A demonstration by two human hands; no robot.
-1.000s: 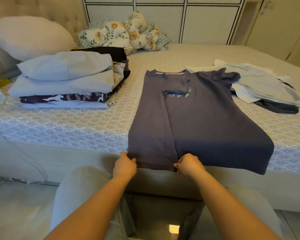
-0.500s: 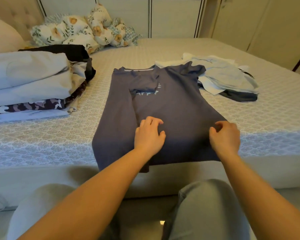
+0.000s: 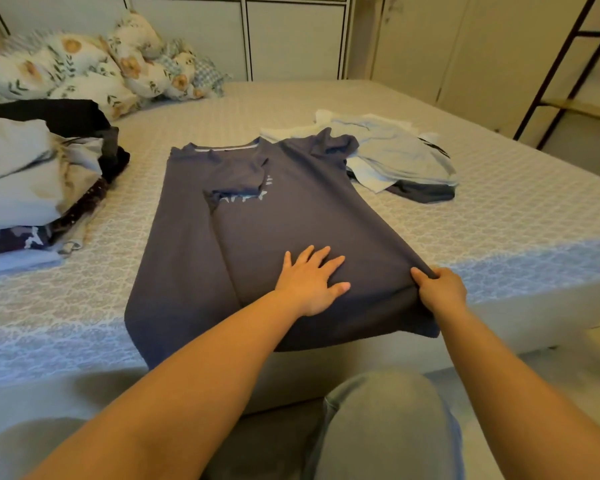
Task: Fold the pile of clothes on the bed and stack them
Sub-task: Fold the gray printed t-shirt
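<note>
Blue T-shirt (image 3: 291, 216) flat on bed (image 3: 499, 209), hem over edge. Left hand (image 3: 310, 282) spread, pressing the shirt; right hand (image 3: 439, 289) pinches its right edge. Folded stack (image 3: 32, 181) left; unfolded pile (image 3: 395, 157) right.

The T-shirt (image 3: 291, 216) is showing a slate blue-grey body with pale lettering on the chest and a thin white line inside the collar. The bed (image 3: 499, 202) is wearing a cream cover with a small repeating lattice pattern. The folded stack (image 3: 32, 174) at the bed's left edge is displaying pale grey, black, and purple-and-white camouflage layers. The unfolded pile (image 3: 395, 157) toward the right edge is showing light blue, white and dark navy. The bundle (image 3: 94, 64) at the far left corner is carrying a white floral print with tan flowers and green leaves.
</note>
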